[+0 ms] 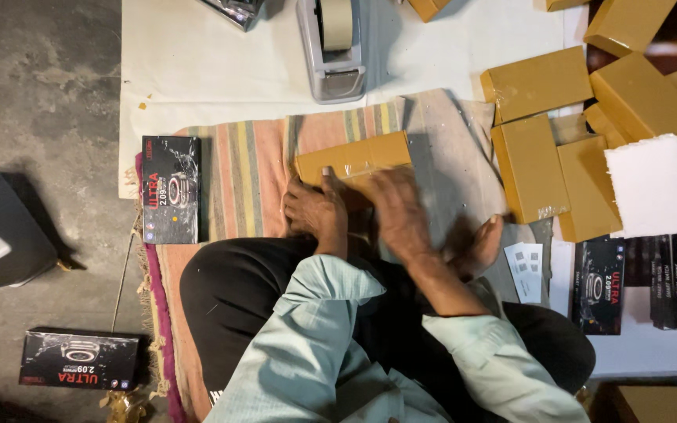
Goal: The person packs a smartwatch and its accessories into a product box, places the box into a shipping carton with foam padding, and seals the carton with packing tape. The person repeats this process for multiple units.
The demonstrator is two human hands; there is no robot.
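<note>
Striped mat (252, 172) on the floor, bearing one flat tan box (352, 162) wrapped in clear tape, at centre just ahead of the seated person's knees. Heap of like tan boxes (581, 125) at far right, one white foam sheet (649, 186) on it. Three black printed cartons: left (171, 189), near left (78, 359), right (598, 286). One grey tape dispenser (332, 48), far centre. Left hand (316, 210) flat, fingers extended, pressing the box's near edge; right hand (398, 211) blurred, spread over it, grip indeterminate.
</note>
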